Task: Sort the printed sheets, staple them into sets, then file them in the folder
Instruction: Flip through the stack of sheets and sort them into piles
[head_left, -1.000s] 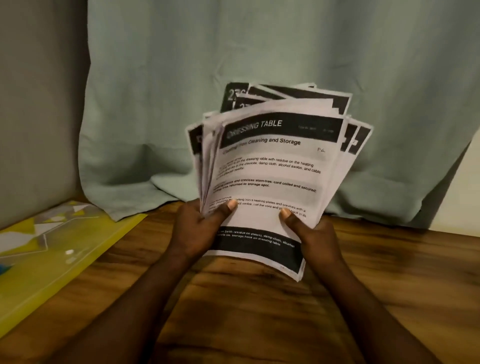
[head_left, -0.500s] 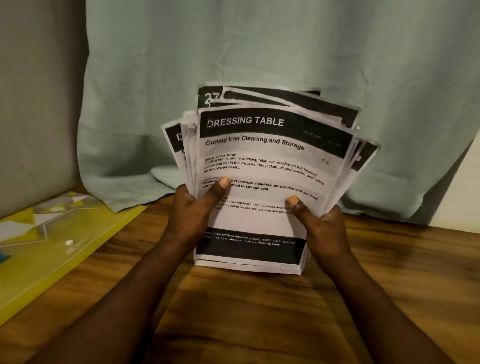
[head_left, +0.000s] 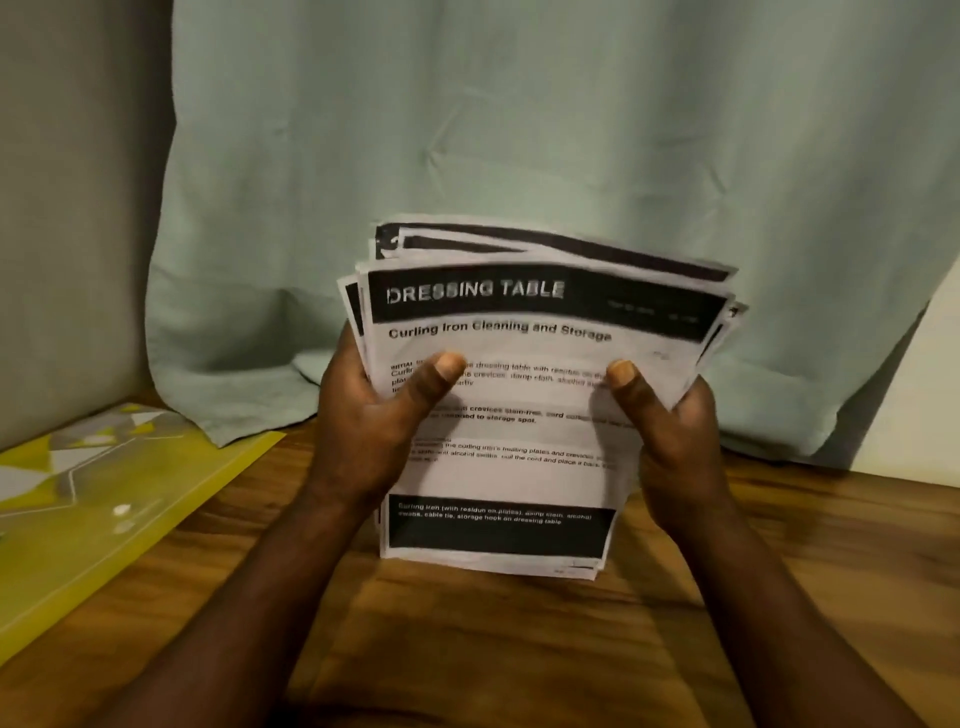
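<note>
- White paper with black bands: the printed sheets (head_left: 519, 478) stand as one loose stack. Their long axis is upright and leans a little away from the person. The lower short edge is down at the bench (head_left: 493, 649) — touching it or just above, the blur does not settle which.
- The left hand (head_left: 374, 415) grips the stack's left edge, thumb pressed flat on the front sheet, fingers hidden behind. The right hand (head_left: 675, 436) pinches the right edge the same way, both at about mid-height.
- The upper ends are fanned. Several sheets poke out behind and to each side of the front sheet headed "DRESSING TABLE", so the stack is not yet squared.
- My reading is that sorting has barely begun. Nothing looks stapled, and no stapler is in view.
- The coming move turns on this — the stack sits straight ahead between the hands, equally near to both. Either thumb could slide the front sheet off sideways while the other hand steadies the rest.
- The yellow folder (head_left: 104, 509) lies flat on the bench well to the left, nearer the left hand. Its far corner is by the hem of the pale green curtain (head_left: 519, 130).
</note>
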